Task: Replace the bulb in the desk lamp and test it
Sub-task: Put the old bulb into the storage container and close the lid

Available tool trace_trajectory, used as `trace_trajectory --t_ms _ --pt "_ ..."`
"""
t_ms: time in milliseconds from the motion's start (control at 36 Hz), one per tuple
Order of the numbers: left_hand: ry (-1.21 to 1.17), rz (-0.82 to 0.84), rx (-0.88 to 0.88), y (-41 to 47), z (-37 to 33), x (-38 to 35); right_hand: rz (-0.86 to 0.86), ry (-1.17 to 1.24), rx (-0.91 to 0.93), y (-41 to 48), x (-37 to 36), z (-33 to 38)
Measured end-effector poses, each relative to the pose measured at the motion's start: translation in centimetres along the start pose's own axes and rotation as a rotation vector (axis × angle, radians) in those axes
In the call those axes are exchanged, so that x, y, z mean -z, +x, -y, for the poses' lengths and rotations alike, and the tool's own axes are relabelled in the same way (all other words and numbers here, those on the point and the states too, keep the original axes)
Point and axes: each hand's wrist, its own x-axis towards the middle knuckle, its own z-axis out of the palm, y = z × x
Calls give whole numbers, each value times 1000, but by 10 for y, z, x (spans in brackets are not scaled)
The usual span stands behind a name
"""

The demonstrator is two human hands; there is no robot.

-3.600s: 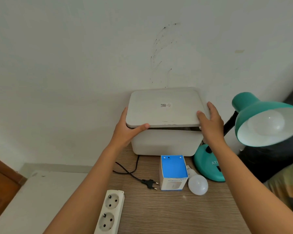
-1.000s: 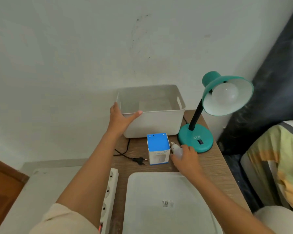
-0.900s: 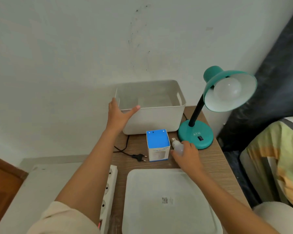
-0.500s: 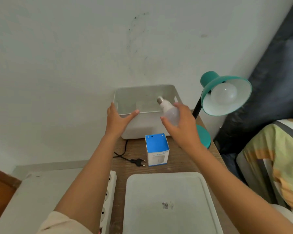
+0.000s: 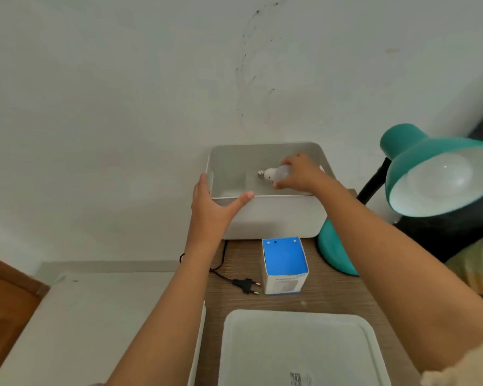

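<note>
A brown wood-grain bench stands against a white wall and carries a flat white plastic lid at its near edge. Behind it sits an open white plastic storage bin, and to the right a teal metal desk lamp with a frosted bulb in its shade. The left hand is spread open against the bin's near left corner. The right hand reaches inside the bin, fingers closed around a loose white bulb lying sideways, screw base pointing left. A small blue-and-white cardboard box stands before the bin, with a black two-pin plug beside it.
</note>
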Motion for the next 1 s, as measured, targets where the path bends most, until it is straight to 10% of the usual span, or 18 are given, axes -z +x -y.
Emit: trace_trajectory --t_ms 1000 --pt "157 123 -13 -16 -20 18 -310 191 7 -83 9 12"
